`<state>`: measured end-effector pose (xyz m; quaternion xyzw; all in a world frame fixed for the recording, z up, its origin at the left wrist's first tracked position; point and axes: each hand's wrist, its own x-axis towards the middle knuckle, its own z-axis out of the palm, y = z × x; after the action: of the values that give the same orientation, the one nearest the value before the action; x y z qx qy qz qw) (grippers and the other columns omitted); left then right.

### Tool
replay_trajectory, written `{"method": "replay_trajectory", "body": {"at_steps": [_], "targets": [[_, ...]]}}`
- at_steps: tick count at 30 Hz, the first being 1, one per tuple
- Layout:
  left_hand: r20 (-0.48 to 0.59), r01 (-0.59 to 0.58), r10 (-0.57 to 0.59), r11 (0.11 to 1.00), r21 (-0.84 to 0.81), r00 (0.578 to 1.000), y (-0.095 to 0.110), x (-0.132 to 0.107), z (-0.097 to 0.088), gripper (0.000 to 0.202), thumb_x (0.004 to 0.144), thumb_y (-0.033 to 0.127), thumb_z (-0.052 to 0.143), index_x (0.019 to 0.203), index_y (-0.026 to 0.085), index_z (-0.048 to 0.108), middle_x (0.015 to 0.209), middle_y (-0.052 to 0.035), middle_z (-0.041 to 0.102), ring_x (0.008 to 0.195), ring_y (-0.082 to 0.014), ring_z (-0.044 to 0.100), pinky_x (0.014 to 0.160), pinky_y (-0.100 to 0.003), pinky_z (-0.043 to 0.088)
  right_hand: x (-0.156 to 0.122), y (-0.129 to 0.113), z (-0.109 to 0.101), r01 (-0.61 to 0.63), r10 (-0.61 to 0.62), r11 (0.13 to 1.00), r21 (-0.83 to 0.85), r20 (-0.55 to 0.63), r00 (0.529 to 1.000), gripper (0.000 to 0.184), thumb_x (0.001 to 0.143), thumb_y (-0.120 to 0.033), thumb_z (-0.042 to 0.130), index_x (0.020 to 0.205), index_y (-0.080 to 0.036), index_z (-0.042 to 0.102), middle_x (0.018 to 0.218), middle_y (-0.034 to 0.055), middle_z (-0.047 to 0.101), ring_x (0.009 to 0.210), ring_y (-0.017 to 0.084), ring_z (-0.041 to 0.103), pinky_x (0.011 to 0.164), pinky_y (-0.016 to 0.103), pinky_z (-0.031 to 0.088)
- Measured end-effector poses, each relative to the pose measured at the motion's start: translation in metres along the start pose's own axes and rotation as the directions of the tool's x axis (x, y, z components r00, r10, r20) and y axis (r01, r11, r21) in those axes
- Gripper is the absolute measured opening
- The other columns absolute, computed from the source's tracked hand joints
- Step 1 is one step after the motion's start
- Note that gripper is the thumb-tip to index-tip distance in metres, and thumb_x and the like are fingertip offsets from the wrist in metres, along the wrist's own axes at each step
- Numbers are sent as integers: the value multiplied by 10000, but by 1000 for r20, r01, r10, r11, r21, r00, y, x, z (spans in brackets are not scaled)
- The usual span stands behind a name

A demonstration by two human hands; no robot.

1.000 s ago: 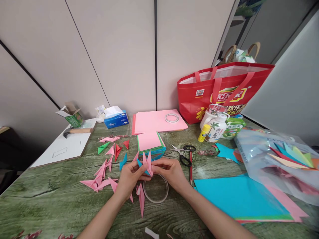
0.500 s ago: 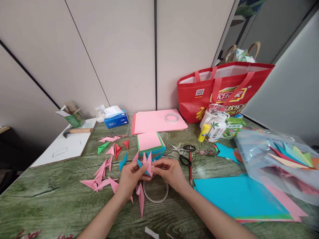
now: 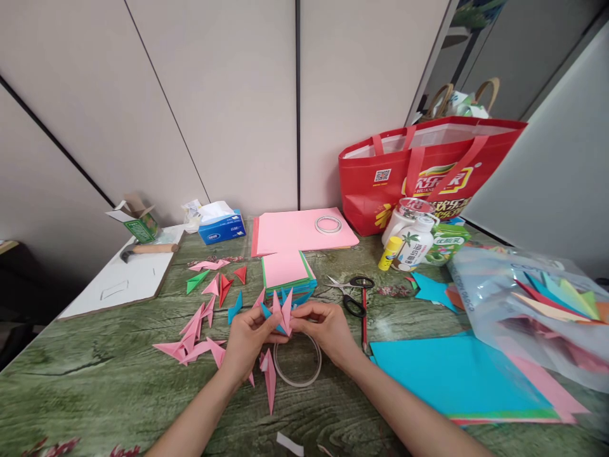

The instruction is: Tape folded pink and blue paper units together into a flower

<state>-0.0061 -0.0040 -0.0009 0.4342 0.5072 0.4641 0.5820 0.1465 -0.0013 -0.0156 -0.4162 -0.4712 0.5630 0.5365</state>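
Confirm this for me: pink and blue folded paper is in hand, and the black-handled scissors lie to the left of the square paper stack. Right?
Not quite: the head view shows the black-handled scissors to the right of the square paper stack. Pink and blue folded paper is in hand.

Bare forearms (image 3: 404,411), bare wrists (image 3: 354,366), bare fingers (image 3: 314,310)

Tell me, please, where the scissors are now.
In the head view, the black-handled scissors lie open at the far end of the red pencil, right of the square paper stack, beyond the right hand.
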Motion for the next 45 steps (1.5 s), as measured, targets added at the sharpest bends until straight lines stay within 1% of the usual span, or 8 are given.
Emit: {"method": "replay_trajectory", "body": {"at_steps": [5, 12, 17, 20, 25, 32, 39, 45], "targets": [[-11, -2, 2, 1000, 20, 1000, -2, 1, -1, 278, 601, 322, 732, 563, 113, 552, 514, 28, 585, 516, -153, 631, 527, -310, 583, 1, 3, 0, -27, 26, 999, 31, 29, 999, 140, 540, -234, 763, 631, -164, 682, 618, 4, 674, 550, 136, 595, 562, 254, 500], [-54, -18, 21, 998, 57, 998, 1, 0, 3, 319, 583, 327, 738, 496, 127, 506, 442, 53, 527, 437, -136, 609, 436, -241, 544, 0, 2, 0, -60, 58, 998, 20, 68, 996, 157, 539, -231, 759, 614, -157, 644, 594, -7, 654, 534, 129, 595, 564, 252, 499], [-39, -47, 50, 995, 91, 998, 2, 0, 2, 259, 603, 326, 724, 558, 123, 571, 465, 31, 581, 413, -123, 590, 406, -221, 518, -2, 2, 3, -37, 40, 999, -23, 125, 991, 180, 601, -265, 726, 682, -157, 608, 637, -8, 645, 576, 131, 604, 589, 255, 489], [-25, -46, 48, 994, 97, 999, 3, -1, 2, 250, 588, 321, 735, 574, 122, 585, 451, 26, 589, 371, -108, 560, 378, -201, 487, -3, 4, 3, -36, 39, 999, -25, 132, 991, 254, 552, -254, 762, 705, -161, 582, 643, -21, 629, 583, 121, 589, 573, 236, 471], [-7, -28, 29, 993, 115, 1000, 4, -1, 3, 261, 586, 338, 732, 582, 125, 581, 457, 3, 615, 378, -121, 570, 396, -205, 478, -2, 5, 2, -72, 70, 997, 4, 144, 987, 312, 520, -264, 782, 705, -159, 554, 628, -34, 611, 561, 100, 568, 557, 217, 453], [-26, -42, 46, 989, 145, 999, 6, -2, 3, 294, 563, 360, 740, 538, 132, 556, 442, 13, 589, 377, -122, 568, 406, -199, 446, 0, 1, -1, -124, 109, 990, 61, 206, 972, 342, 509, -317, 790, 695, -151, 556, 648, -28, 619, 581, 100, 583, 589, 228, 460], [-46, -80, 92, 973, 215, 995, 6, -4, 5, 298, 554, 368, 743, 499, 145, 553, 422, 13, 581, 378, -132, 573, 398, -199, 423, 0, 1, -2, -117, 108, 993, 26, 231, 967, 343, 527, -323, 779, 699, -155, 535, 635, -37, 601, 553, 83, 558, 563, 211, 453], [-34, -118, 130, 965, 234, 991, 7, -5, 6, 263, 564, 362, 733, 536, 146, 587, 467, 25, 574, 408, -133, 579, 432, -211, 433, 0, 6, -1, -48, 55, 998, -43, 172, 983, 391, 562, -294, 752, 884, -156, 575, 784, 17, 650, 638, 114, 597, 615, 240, 482]]}}
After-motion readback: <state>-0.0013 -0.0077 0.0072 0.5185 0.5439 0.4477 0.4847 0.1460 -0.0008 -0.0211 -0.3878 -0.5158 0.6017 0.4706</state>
